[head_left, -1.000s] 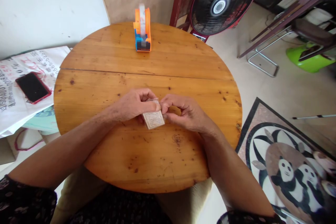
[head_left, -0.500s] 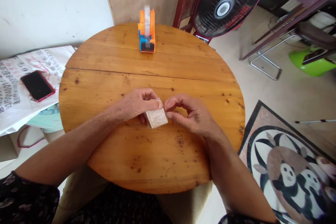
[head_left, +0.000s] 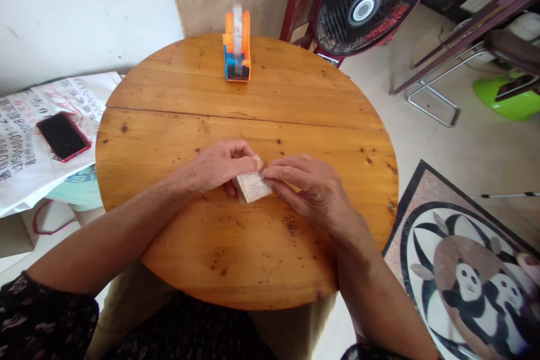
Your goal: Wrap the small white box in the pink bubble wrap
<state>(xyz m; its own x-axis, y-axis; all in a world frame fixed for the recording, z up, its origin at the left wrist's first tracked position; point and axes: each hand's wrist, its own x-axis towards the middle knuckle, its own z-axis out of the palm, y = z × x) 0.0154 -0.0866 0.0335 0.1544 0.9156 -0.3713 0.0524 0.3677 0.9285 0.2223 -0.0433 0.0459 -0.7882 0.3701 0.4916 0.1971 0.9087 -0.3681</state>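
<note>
A small pale paper packet (head_left: 253,187) with faint print sits low over the middle of the round wooden table (head_left: 177,95). My left hand (head_left: 219,167) is closed, pinching the packet's upper left edge between thumb and fingers. My right hand (head_left: 310,185) meets it from the right, its fingertips pressed together on the packet's right edge. An orange and blue tape dispenser (head_left: 237,48) with a clear roll stands upright at the table's far side, well away from both hands.
A black phone in a red case (head_left: 63,135) lies on a printed white sack (head_left: 25,146) left of the table. A standing fan (head_left: 365,3) is behind the table at right. A panda rug (head_left: 468,270) covers the floor at lower right.
My right hand's curled fingers have flattened and lowered onto the packet's right edge. The packet sits a little lower and flatter. My left hand keeps its pinch.
</note>
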